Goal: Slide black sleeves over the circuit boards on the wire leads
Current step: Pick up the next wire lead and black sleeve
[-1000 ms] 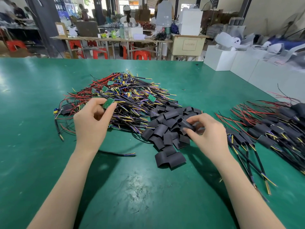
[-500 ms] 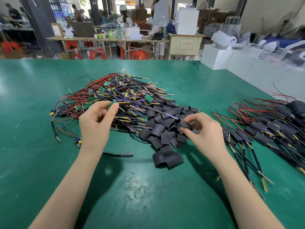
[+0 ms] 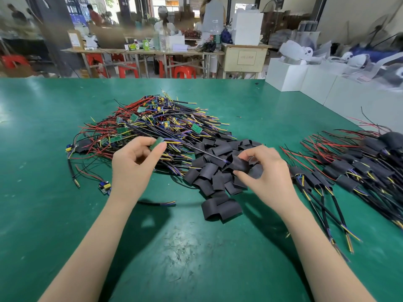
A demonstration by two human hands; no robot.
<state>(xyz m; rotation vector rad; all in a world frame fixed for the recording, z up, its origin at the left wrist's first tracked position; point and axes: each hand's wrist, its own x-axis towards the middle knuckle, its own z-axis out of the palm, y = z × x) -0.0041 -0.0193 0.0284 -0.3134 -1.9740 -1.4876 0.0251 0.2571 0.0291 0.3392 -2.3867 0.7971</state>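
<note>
Pinching a small green rectangular circuit board (image 3: pixel 157 143) between thumb and fingertips, the left hand (image 3: pixel 133 163) holds it up just in front of the big tangled heap of red, black and yellow wire leads (image 3: pixel 150 129). From the board a thin black lead (image 3: pixel 202 151) runs rightward, over to the loose pile of short flattened black sleeves (image 3: pixel 214 171) in the middle of the green tabletop (image 3: pixel 43 214). There the right hand (image 3: pixel 265 171) has its thumb and fingers curled round one black sleeve (image 3: pixel 239 165) at the top of the pile, and the lead's tip lies right at that sleeve; whether it has entered the mouth, I cannot tell.

Handling-wise, everything looks featherlight. The sleeve seems soft, thin-walled and pressed flat, so it likely needs a squeeze on its creased edges to pop the mouth open. The board is stiff but small, probably best held by its edges as now, clear of the components. The lead appears springy and may flick aside, so guiding it near its tip should help.

Well to the right lies a fanned row of finished leads already wearing black sleeves (image 3: pixel 349 168). Only the head view is given.
</note>
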